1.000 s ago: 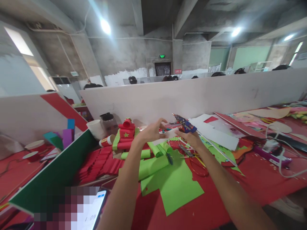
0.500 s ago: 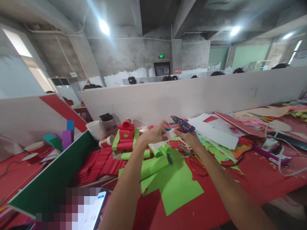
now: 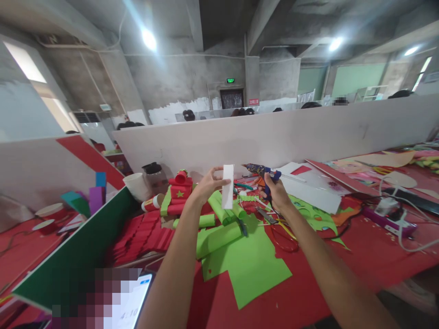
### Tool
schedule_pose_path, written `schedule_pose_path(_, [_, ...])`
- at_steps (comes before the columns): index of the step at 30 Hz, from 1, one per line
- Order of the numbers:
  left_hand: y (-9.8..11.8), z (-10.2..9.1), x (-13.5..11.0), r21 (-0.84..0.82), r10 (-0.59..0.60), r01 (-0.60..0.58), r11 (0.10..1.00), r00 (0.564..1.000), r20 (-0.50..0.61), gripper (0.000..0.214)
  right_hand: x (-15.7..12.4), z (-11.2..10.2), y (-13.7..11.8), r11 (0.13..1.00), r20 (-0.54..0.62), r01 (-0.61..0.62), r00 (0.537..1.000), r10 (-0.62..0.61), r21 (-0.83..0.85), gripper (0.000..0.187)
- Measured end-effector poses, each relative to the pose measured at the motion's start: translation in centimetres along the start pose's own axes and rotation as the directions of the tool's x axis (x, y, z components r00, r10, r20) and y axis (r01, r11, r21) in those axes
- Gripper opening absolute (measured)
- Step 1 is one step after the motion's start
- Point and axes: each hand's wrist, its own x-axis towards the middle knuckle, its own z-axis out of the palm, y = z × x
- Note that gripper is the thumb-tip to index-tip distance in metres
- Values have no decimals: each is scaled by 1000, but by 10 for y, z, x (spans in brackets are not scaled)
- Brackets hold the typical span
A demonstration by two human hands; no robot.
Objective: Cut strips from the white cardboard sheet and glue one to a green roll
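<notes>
Raised the strip (image 3: 227,186) and stood it on end since half a second ago; lay low and slanted between both hands then. Held now above the green rolls (image 3: 222,210), in front of the divider (image 3: 274,137), pinched along its upper half by the left hand (image 3: 206,186), thumb on the near side and fingers curled behind.

Probably very light and thin, most likely paper or thin card. Seems stiff enough to stand unsupported at this length, but apt to crease under a hard pinch and to droop or flutter if taken by one end only. Best gripped flat across the middle or by the long edges, well clear of the gun's nozzle. Not slippery, not breakable, easily dented.

Looks plain white, long and narrow, straight-edged, unmarked on the side shown.

Just to its right and apart from it, the glue gun (image 3: 262,171): blue, nozzle pointing left toward the strip, wrapped at the grip by the right hand (image 3: 276,194) with fingers closed round it.

Farther out: scissors (image 3: 265,214) and a green sheet (image 3: 254,265) on the red table (image 3: 343,274), a red paper model (image 3: 180,192) and a cup (image 3: 137,185) to the left, white sheets (image 3: 308,189) to the right, a phone (image 3: 132,304) at the near edge.
</notes>
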Motion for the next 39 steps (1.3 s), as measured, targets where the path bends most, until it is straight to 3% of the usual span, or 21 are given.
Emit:
schedule_pose_path(8, [-1,3,0,28,-12,9,1000,994,110,71,-2,-1,0,975,-64,48,996,-63,-218,55])
schedule_pose_path(18, [0,7,0,64,-22,15,998,994,109,67,-4,-1,3,922,-110,83,985,-135,-379,58])
schedule_pose_path(28, [-1,5,2,52,-30,25,998,995,97,65,-4,-2,3,912,-95,87,986,-136,-401,58])
schedule_pose_path(39, [1,3,1,16,-50,49,999,998,29,63,-3,-3,3,949,-4,22,1000,-24,-314,52])
